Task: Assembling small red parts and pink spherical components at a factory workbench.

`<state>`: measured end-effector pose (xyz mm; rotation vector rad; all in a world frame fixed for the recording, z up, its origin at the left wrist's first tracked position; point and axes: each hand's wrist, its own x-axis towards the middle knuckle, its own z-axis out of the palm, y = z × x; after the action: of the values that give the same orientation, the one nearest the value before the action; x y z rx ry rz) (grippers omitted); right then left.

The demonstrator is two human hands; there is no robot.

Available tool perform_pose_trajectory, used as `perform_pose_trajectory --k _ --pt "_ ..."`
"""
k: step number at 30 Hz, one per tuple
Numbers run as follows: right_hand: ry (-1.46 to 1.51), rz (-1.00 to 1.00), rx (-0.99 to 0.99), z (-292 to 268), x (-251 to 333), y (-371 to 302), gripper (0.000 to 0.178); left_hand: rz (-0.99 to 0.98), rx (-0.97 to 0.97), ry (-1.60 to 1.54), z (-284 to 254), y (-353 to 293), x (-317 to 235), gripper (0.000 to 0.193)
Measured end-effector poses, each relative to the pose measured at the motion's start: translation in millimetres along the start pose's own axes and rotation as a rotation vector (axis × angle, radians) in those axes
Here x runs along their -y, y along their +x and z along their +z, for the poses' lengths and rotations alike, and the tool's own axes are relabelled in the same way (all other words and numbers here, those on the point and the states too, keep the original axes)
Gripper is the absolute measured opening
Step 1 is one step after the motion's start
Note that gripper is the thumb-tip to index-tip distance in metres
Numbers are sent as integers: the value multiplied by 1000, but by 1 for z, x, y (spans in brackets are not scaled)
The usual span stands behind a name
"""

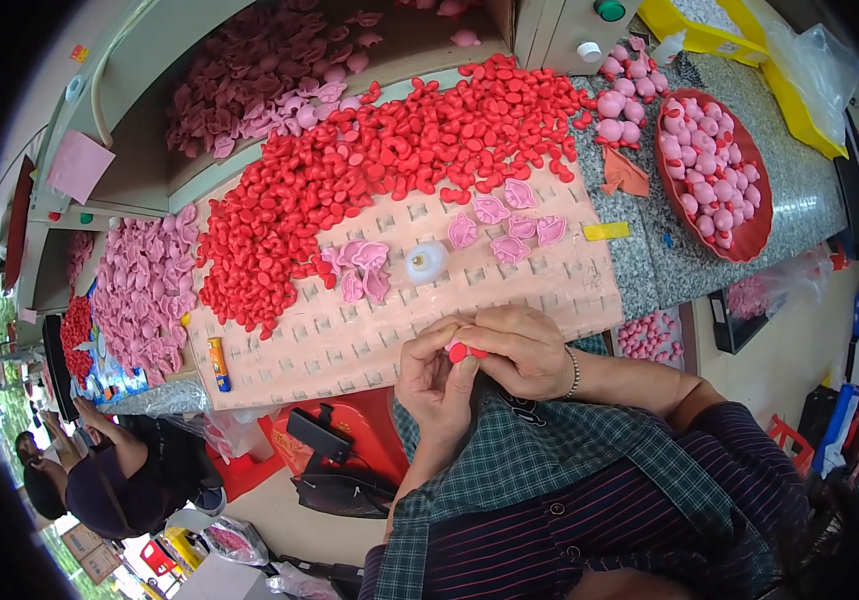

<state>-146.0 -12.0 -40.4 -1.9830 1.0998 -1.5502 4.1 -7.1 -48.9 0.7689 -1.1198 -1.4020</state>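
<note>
Near the front edge of the work mat (509,285), my left hand (431,385) and my right hand (527,350) meet, fingers closed on one small piece of red and pink plastic (461,351). Its red part shows between the fingertips; most of the pink is hidden. Just beyond, a round whitish bottle (427,263) with a brass-coloured tip stands on the mat. Loose thin pink shell pieces (519,226) lie to its right, and more pink pieces (363,256) to its left. A broad heap of small red pieces (389,150) covers the mat's far side.
More pink shells (139,290) are piled at the left and on the far shelf (199,180). A red basket (767,200) of pink round figures stands right, by a yellow tray (799,110). A yellow-blue tube (219,364) lies front left. Another person (114,480) sits at the left.
</note>
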Motion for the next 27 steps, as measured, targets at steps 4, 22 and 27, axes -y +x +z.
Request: perform_pose_trajectory --k 4,22,27 --pt "-33 -7 -7 0 0 -3 34 13 22 -9 1 1 0 33" --pt "199 216 -41 -3 3 2 32 181 35 -47 -2 14 1 12" --pt "151 188 -44 -2 2 1 32 111 27 -120 0 15 -1 11"
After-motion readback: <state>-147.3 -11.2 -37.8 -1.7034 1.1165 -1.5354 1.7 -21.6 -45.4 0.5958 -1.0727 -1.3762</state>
